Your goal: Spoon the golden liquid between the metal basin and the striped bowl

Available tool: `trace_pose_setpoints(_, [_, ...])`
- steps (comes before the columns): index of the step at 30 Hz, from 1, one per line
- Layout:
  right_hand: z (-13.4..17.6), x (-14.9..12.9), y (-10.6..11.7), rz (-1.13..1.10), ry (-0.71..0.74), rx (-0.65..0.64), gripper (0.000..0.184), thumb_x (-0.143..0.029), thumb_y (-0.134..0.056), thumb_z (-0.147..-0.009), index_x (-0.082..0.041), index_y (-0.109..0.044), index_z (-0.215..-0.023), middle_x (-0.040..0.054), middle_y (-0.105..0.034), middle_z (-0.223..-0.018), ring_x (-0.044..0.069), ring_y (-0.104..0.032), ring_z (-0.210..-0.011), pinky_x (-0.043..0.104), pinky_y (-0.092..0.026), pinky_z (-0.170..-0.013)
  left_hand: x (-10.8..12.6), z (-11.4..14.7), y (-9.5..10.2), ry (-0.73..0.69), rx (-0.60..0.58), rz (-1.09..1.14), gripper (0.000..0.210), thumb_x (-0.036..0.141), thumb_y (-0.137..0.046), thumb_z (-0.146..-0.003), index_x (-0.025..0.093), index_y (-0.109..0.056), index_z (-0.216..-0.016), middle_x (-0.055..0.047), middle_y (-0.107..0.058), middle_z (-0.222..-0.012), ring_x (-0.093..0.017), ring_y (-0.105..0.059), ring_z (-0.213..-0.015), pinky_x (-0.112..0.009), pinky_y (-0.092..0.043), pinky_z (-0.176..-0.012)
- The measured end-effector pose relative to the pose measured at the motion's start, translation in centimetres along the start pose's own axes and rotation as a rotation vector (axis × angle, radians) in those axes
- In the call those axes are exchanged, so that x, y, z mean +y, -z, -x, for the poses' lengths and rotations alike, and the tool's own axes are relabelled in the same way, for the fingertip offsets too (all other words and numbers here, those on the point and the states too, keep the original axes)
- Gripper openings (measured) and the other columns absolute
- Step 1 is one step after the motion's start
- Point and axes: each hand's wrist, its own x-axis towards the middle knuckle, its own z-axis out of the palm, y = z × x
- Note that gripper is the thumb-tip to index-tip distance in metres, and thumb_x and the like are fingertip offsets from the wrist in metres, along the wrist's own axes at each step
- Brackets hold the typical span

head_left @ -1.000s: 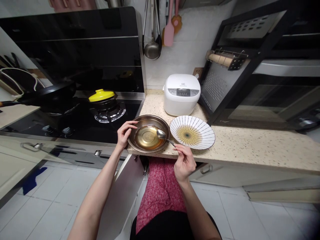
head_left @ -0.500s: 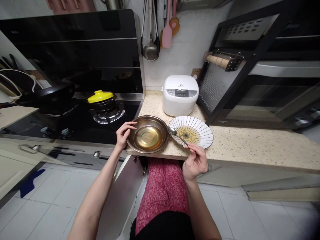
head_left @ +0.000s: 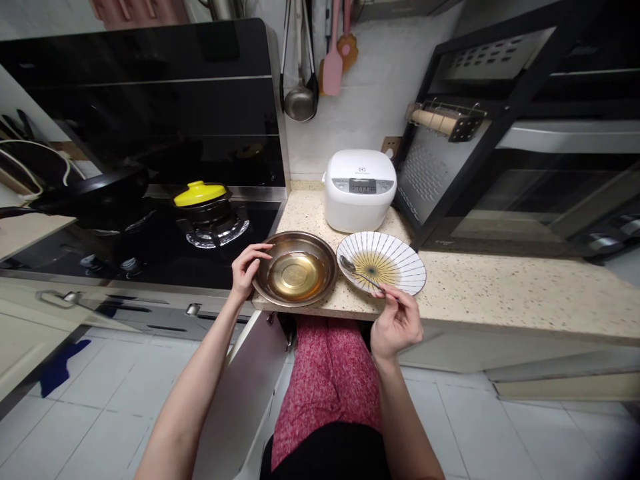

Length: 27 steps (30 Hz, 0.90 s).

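Note:
My right hand (head_left: 399, 323) pinches the handle end of a metal spoon (head_left: 349, 264). The spoon's bowl is over the left part of a white oval plate (head_left: 415, 270) with dark radiating lines, where a yellowish liquid (head_left: 383, 270) lies around the centre. To the left, a round metal basin (head_left: 329, 267) holds more clear yellowish liquid (head_left: 295, 275). My left hand (head_left: 246, 267) grips the basin's left rim, fingers reaching over the inner edge. Whether the spoon's bowl carries liquid cannot be made out.
Behind the plate stands a white rice cooker (head_left: 361, 193). A pot with a yellow lid (head_left: 200, 193) sits on the black gas stove (head_left: 165, 257), left of the basin. An oven (head_left: 505, 200) is at the right. Below the counter, a cabinet door (head_left: 255, 387) hangs open near my legs.
My right hand has moved slightly right, carrying the spoon from the basin-side edge of the plate to over the plate. My left hand stays on the basin.

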Motion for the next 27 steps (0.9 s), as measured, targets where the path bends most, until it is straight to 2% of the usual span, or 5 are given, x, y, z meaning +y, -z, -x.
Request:
trace_pose_setpoints(14, [-0.52,-0.21,0.3,0.146,0.253,-0.001,0.01,-0.023,-0.065,-0.101,-0.022,-0.074,-0.102,0.0025,-0.079,-0.082,0.017,-0.078,-0.07,0.027,-0.064,-0.065,-0.19,0.06,0.06,-0.013,-0.01,0.02,0.036,0.047,-0.056,-0.1,0.021,-0.079,-0.091,-0.012,-0.077,-0.119,-0.031,-0.07,-0.111,-0.049,-0.052,-0.101])
trace_pose_setpoints(21, [-0.71,-0.33,0.33,0.153,0.295,-0.005,0.011,-0.021,-0.065,-0.101,-0.023,-0.076,-0.104,0.0021,-0.08,-0.082,0.017,-0.078,-0.071,0.028,-0.065,-0.067,-0.22,0.04,0.02,0.004,-0.003,-0.013,0.042,0.055,-0.055,-0.099,0.021,-0.078,-0.089,-0.013,-0.078,-0.117,-0.033,-0.07,-0.111,-0.051,-0.053,-0.101])
trace_pose_setpoints(27, [-0.98,-0.51,0.47,0.174,0.342,-0.02,0.012,-0.021,-0.065,-0.101,-0.022,-0.076,-0.103,0.0022,-0.081,-0.081,0.017,-0.079,-0.069,0.027,-0.065,-0.066,-0.25,0.11,0.06,0.0,-0.006,0.009,0.038,0.05,-0.056,-0.1,0.021,-0.079,-0.091,-0.012,-0.077,-0.119,-0.032,-0.07,-0.112,-0.05,-0.052,-0.102])
